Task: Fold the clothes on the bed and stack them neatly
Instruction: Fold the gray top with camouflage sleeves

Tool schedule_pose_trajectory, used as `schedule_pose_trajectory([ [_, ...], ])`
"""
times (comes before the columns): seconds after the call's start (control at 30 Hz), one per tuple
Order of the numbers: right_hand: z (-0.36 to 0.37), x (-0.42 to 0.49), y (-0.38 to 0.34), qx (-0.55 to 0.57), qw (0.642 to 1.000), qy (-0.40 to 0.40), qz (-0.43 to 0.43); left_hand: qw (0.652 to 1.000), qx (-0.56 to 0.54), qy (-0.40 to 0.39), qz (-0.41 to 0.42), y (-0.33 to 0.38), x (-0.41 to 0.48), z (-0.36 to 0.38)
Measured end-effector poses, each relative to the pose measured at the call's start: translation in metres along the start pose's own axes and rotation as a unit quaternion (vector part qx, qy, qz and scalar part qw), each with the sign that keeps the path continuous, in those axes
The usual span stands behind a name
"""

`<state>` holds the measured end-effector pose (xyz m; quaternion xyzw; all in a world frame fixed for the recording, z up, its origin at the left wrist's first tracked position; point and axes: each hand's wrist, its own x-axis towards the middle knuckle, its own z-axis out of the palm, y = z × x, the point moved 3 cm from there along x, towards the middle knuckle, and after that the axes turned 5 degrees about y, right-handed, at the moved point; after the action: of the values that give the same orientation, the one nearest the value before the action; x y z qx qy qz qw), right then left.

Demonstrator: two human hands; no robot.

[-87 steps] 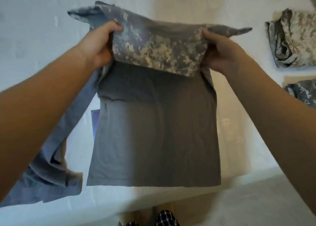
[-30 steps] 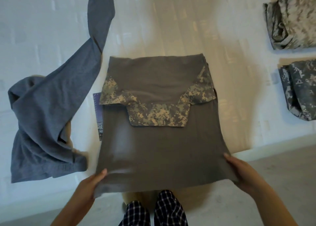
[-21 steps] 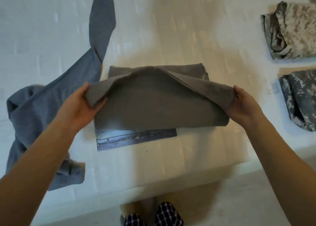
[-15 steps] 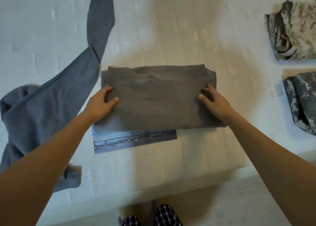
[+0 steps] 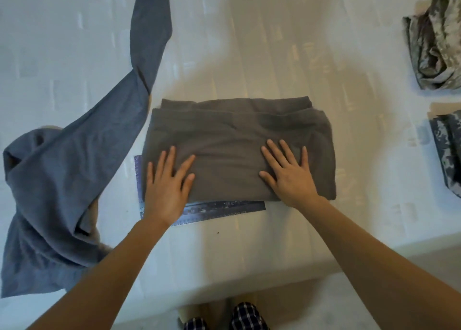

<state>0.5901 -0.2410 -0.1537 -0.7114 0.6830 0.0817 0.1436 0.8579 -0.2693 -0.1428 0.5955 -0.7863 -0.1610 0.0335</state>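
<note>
Nearest, at the bottom centre of the frame, checked fabric [image 5: 240, 316] shows below the edge of the white bed [image 5: 249, 244], and both forearms reach up over it. Just beyond, the left hand [image 5: 166, 182] and the right hand [image 5: 289, 173] lie flat with fingers straight and spread, pressing on the lower part of the folded grey garment [image 5: 239, 135] at mid-frame, which rests on a printed strip [image 5: 224, 208] whose edge shows along its lower and left sides. Farther out, a loose blue-grey garment [image 5: 62, 167] sprawls along the left with one sleeve reaching the upper left, while a pale camouflage bundle [image 5: 434, 47] sits at the upper right and a darker camouflage bundle [image 5: 449, 150] at the right edge below it.
</note>
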Motion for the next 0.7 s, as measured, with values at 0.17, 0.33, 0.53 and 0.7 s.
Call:
schedule_pose_trajectory([
  [0.17,0.004,0.001,-0.004,-0.003,0.999,-0.01,0.037,0.943,-0.165,0.108,-0.269,-0.032,-0.005,-0.007],
  [0.33,-0.012,0.013,-0.037,0.121,0.987,0.036,0.1,0.835,-0.386,0.074,-0.385,-0.047,0.004,-0.016],
  [0.53,0.011,0.021,-0.081,0.107,0.994,-0.015,0.034,0.734,-0.539,-0.065,-0.408,-0.065,0.018,-0.014],
  [0.7,0.026,-0.011,-0.115,0.149,0.988,-0.021,0.028,0.717,-0.56,-0.002,-0.416,-0.082,-0.036,-0.029],
])
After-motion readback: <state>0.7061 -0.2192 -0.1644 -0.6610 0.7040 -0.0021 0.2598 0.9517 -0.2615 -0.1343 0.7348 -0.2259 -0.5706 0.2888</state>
